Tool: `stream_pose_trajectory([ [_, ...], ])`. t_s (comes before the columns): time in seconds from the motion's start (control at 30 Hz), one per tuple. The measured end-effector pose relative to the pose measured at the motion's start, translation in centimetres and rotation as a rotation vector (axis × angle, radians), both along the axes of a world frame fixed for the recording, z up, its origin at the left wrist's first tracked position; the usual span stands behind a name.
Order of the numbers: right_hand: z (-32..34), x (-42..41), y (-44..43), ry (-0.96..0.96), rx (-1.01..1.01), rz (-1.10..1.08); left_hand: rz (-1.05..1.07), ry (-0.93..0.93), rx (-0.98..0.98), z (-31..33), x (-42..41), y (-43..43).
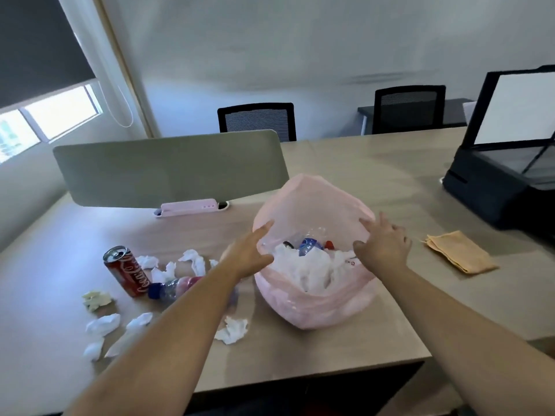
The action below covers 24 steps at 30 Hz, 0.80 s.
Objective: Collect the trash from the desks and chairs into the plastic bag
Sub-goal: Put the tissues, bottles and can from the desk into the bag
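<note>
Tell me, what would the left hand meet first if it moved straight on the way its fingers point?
The pink plastic bag. The left hand points at the bag's left wall and seems to be touching it, though depth is unclear.
</note>
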State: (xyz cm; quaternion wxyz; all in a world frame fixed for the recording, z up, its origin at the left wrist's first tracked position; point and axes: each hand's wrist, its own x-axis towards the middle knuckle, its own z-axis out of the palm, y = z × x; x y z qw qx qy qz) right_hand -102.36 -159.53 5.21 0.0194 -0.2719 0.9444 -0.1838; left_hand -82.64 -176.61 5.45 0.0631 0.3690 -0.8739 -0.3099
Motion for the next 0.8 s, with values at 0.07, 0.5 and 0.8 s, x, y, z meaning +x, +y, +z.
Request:
stream_pose_trajectory([
  [0.07,1.2,0.6,-1.1,0.111,-0.055,0.018,0.062,0.123,0.045,1.7,1.0,-0.7],
  [0.5,-2.1,16.3,-15.3,0.006,-0.157,0.943,0.35,-0.404,-0.108,-1.9,17.6,-10.1],
  [0.8,-11.0,20.3,-16.7,-0.03,0.551,1.207,0.087,-0.546,0.11,-11.5,21.2,-10.5],
])
